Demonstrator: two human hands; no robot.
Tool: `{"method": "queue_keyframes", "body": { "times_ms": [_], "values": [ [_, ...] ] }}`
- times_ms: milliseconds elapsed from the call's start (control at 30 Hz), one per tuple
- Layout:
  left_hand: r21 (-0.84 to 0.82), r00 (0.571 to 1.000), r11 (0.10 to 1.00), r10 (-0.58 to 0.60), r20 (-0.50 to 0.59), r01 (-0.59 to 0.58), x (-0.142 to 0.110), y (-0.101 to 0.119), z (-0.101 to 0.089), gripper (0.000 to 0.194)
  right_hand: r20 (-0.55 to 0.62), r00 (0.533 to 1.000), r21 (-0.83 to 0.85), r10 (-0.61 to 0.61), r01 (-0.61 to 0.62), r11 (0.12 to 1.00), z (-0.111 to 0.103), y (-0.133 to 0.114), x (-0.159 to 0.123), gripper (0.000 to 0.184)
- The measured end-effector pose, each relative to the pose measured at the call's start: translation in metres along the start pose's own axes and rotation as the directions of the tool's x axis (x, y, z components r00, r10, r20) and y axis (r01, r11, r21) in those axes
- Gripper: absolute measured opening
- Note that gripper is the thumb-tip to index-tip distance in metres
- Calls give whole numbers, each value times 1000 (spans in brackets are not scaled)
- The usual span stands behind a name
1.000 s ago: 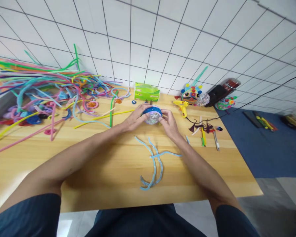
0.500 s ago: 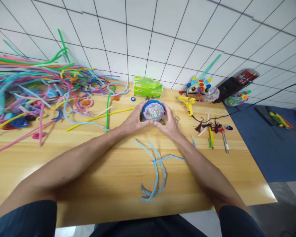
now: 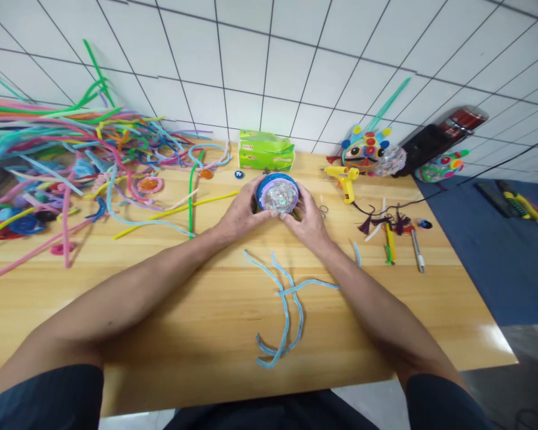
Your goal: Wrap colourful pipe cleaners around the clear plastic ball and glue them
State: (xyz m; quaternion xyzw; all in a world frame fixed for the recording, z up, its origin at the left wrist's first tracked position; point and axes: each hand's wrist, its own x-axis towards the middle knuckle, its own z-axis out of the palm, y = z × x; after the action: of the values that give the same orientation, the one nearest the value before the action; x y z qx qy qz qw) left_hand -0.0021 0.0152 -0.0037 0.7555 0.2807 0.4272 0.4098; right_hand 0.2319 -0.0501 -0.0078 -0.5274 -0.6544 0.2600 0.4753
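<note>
Between my two hands is a round piece [image 3: 278, 196] with a blue outer rim, a lilac ring and a shiny, clear, crinkled centre. Its exact kind does not show. My left hand [image 3: 244, 209] curls round its left side, and my right hand [image 3: 310, 220] is wrapped round the right side, thumbs nearly meeting at the near edge. Several light blue pipe cleaners [image 3: 291, 292] lie loose and crossing on the wooden table [image 3: 197, 334], nearer to me. A small pair of scissors [image 3: 323, 210] rests just right of my right hand, partly visible.
A big heap of coloured pipe cleaners [image 3: 72, 143] covers the left side. Behind my hands sits a green tissue pack [image 3: 266, 150]. To the right are a yellow glue gun [image 3: 344, 181] with its cord, a decorated figure [image 3: 365, 149], dark tassels [image 3: 399, 222] and a utility knife [image 3: 417, 251].
The view has shifted slightly, so objects at the right appear farther right. Both hands keep their hold on the round piece, which looks almost unmoved.
</note>
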Motion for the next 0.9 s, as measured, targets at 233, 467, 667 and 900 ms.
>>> {"method": "queue_keyframes", "body": {
  "times_ms": [233,467,667,900],
  "values": [
    [-15,1000,1000,-2,13,2,0,-3,0,105,-46,999,-16,22,-22,1000,2,6,-2,105],
    [1,1000,1000,-20,9,20,-3,5,-1,104,-28,1000,21,-4,5,1000,2,1,-1,100],
    [64,1000,998,6,7,-6,-2,2,-2,104,-17,1000,28,-3,3,1000,1,-2,-1,101],
    [61,998,996,64,28,-66,-1,1,-4,99,-65,998,27,5,-3,1000,0,0,-2,100]
  ]
}}
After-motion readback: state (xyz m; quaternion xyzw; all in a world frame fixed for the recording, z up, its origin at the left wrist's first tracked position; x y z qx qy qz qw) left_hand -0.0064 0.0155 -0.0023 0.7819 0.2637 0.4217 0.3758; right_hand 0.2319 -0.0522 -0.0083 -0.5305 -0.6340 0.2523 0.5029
